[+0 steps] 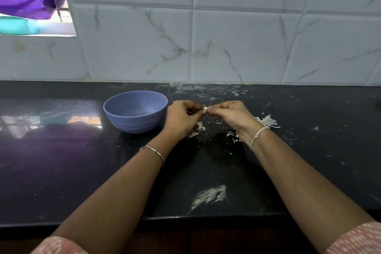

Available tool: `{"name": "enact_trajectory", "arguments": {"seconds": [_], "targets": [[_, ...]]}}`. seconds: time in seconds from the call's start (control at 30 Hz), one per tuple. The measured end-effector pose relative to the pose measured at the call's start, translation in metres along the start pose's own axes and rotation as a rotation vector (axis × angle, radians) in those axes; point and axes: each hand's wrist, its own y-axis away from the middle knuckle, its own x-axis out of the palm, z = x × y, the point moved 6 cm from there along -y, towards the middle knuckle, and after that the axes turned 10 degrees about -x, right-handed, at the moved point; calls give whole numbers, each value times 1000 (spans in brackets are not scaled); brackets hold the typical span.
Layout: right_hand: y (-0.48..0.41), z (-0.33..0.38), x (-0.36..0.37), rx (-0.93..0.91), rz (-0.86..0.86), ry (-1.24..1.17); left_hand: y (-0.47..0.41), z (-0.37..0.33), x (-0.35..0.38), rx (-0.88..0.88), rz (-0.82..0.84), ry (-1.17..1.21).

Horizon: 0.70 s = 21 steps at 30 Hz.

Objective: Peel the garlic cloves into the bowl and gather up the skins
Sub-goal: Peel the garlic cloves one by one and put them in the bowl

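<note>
No writing, label, brand, number or sign can be read here; the blue bowl [135, 121], left of centre, is plain; the black counter [61, 171] and the marbled wall tiles [237, 47] at the far side carry nothing legible.

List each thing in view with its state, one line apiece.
left hand: pinches the garlic clove.
right hand: pinches the same clove's other end.
garlic clove: held between both hands over the countertop, mostly hidden.
blue bowl: upright on the countertop, no cloves visible inside.
garlic skins: scattered loose on the countertop, not gathered.
</note>
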Motion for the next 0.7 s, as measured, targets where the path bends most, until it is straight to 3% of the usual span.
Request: {"name": "enact_trajectory", "arguments": {"seconds": [0.23, 0.4, 0.5, 0.7], "targets": [[-1, 7, 2, -144, -44, 150, 1, 1, 2, -59, 61, 110], [0, 16, 5, -255, -56, 507, 4, 8, 6, -246, 167, 378], [6, 31, 6, -413, -93, 759, 5, 9, 8, -354, 211, 520], [13, 43, 14, -674, -90, 1075, 8, 11, 7, -487, 258, 644]]}}
